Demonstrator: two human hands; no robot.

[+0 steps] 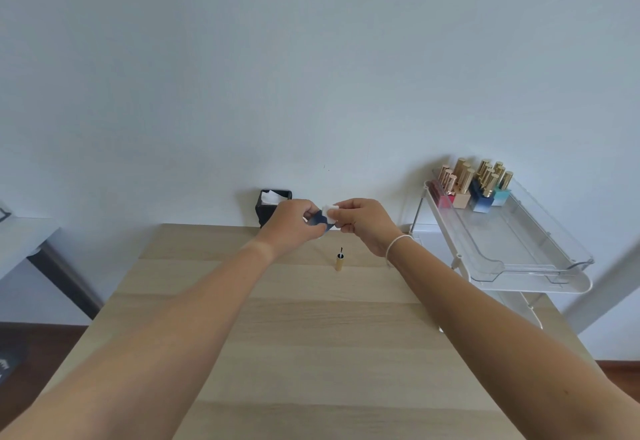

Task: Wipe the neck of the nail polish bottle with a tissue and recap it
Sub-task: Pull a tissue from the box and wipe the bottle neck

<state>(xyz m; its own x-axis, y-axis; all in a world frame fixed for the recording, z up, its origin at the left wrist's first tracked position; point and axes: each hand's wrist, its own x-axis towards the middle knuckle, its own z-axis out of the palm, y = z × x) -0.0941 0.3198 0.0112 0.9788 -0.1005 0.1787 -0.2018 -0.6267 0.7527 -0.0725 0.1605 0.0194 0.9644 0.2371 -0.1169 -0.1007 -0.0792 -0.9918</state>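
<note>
**Blue bottle held aloft, tissue at its neck**

Blue glass nail polish bottle (pixel 318 220) sits in the left hand (pixel 294 223), fingers clamped round its body, raised above the far end of the pale wooden table (pixel 311 335). I see the right hand (pixel 363 221) pinching a small white tissue wad (pixel 329 212) against the bottle's top. Gold cylindrical cap (pixel 339 261) stands apart on the table below the hands, brush end up. Black tissue box (pixel 273 207) sits against the wall behind. Clear plastic tray (pixel 519 242) on a white cart (pixel 460 266) to the right holds gold-capped polish bottles (pixel 474 183).
</note>
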